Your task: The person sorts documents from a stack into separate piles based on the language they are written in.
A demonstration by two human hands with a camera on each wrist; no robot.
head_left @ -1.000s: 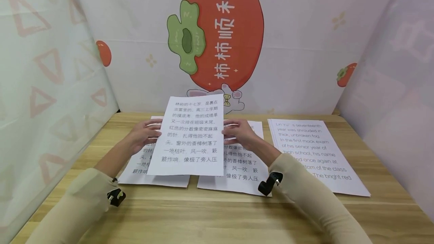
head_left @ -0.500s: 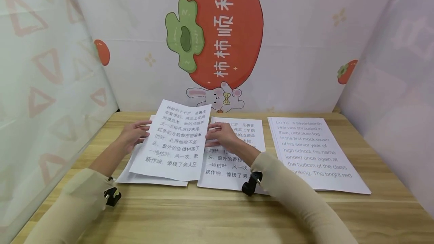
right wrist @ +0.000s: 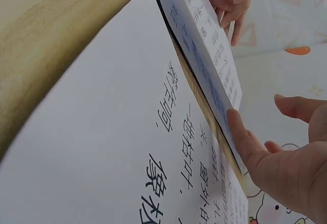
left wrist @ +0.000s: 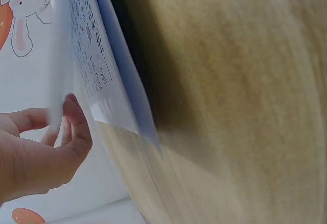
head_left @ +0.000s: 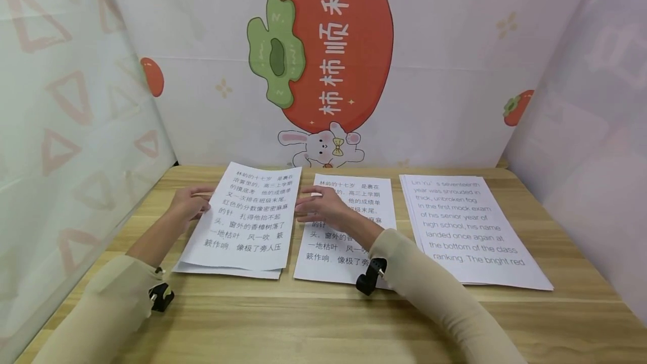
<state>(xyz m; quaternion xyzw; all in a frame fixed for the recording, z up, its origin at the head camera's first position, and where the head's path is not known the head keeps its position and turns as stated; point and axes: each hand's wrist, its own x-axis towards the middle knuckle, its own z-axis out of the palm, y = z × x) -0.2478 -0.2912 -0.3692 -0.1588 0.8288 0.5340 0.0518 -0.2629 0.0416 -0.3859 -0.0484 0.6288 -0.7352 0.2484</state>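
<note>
In the head view, a white sheet of paper [head_left: 253,218] printed with Chinese text lies slightly askew over the left pile of paper [head_left: 227,272], whose lower edge shows below it. My left hand [head_left: 187,205] is at the sheet's left edge; the left wrist view shows its thumb and fingers pinching the blurred edge. On the other side, my right hand [head_left: 326,206] is at the sheet's right edge, above the middle sheet [head_left: 323,249]. In the right wrist view, the right hand's thumb and forefinger [right wrist: 239,129] are spread, holding nothing.
A pile of sheets with English text [head_left: 470,229] lies on the right of the wooden table [head_left: 283,324]. Behind stands a white backdrop [head_left: 445,72] with a large persimmon print. Patterned cloth walls [head_left: 81,128] close the left and right sides.
The Chinese-text sheet has come left and down from between the piles onto the left pile. Both hands moved left with it, and the right fingers have come away from its edge.
</note>
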